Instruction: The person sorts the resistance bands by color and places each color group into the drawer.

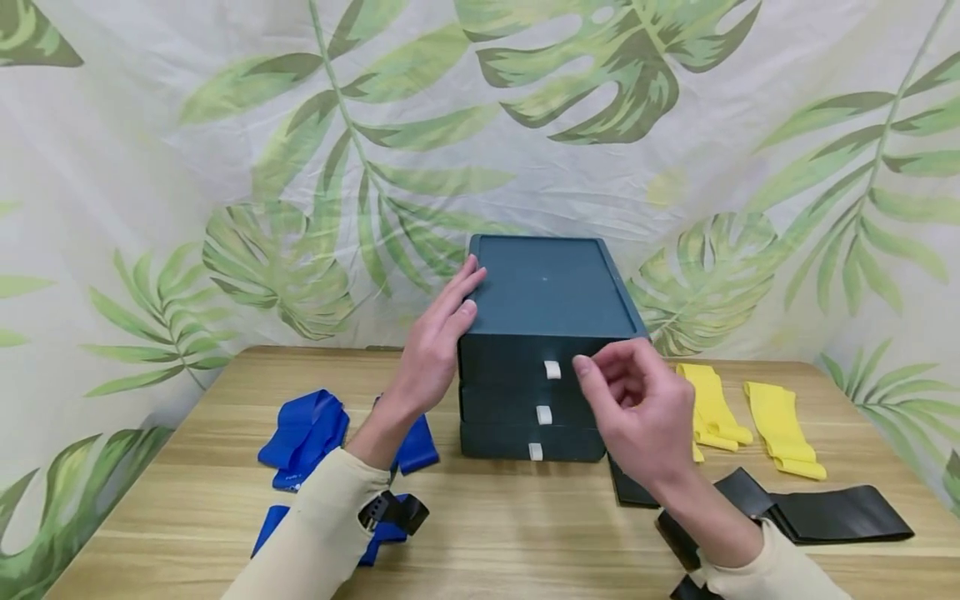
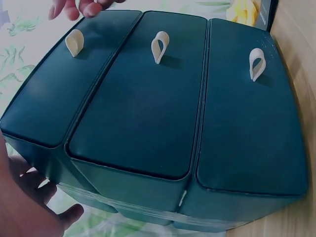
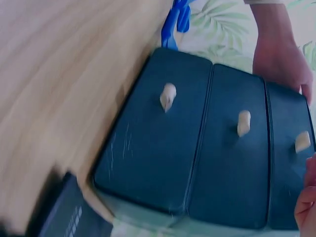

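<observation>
A dark teal unit of three stacked drawers point(image 1: 498, 362) stands on the table, each front bearing a small white loop tab. All three fronts sit flush. My left hand point(image 1: 431, 354) lies along the unit's left side near the top edge, fingers extended. My right hand point(image 1: 645, 408) hovers in front of the top drawer's right part, fingers loosely bent and holding nothing. Its thumb tip is a little to the right of the top tab point(image 1: 552, 369), apart from it. In the left wrist view, the right fingers point(image 2: 89, 8) appear just beyond that same tab.
Folded blue bands point(image 1: 303, 437) lie on the wooden table point(image 1: 180, 467) at left. Yellow bands point(image 1: 783, 429) lie at right, with black bands point(image 1: 840, 512) nearer the front. A leaf-patterned cloth point(image 1: 420, 192) hangs behind the table.
</observation>
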`<state>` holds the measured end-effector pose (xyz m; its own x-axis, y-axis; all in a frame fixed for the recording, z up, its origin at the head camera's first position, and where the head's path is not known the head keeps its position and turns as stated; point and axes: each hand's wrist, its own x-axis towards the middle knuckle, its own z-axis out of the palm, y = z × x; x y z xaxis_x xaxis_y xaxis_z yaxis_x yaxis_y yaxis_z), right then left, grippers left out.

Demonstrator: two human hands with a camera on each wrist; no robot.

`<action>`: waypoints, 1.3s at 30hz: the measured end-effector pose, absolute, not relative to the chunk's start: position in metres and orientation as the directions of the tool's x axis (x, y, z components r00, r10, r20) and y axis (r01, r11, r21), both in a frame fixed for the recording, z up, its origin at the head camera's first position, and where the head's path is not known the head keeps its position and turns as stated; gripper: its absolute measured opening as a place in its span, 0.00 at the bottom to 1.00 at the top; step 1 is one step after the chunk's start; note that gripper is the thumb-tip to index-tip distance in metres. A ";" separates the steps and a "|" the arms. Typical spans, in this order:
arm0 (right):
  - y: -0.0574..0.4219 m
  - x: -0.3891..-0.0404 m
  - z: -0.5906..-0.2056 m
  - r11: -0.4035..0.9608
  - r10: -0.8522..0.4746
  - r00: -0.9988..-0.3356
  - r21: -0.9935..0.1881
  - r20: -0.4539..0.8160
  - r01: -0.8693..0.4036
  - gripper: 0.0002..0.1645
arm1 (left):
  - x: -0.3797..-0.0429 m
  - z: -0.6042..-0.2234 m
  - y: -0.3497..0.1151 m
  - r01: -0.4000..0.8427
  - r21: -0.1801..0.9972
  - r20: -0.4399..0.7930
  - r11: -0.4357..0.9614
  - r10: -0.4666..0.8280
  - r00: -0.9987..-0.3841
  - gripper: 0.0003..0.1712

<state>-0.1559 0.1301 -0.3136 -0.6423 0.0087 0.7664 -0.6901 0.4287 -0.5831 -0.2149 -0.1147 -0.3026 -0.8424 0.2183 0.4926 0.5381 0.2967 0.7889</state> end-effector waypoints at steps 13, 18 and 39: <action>0.109 -0.146 -0.314 0.335 0.053 -0.929 -0.883 0.366 -0.329 0.12 | -0.214 -0.310 -0.113 0.533 0.830 0.499 0.165 0.208 -0.841 0.31; 0.109 -0.144 -0.313 0.268 0.043 -0.972 -0.940 0.232 -0.213 0.14 | -0.213 -0.312 -0.113 0.537 0.831 0.502 0.149 0.218 -0.837 0.32; 0.109 -0.146 -0.325 0.221 0.029 -0.958 -0.936 0.286 -0.273 0.07 | -0.214 -0.310 -0.115 0.517 0.848 0.486 0.114 0.223 -0.845 0.31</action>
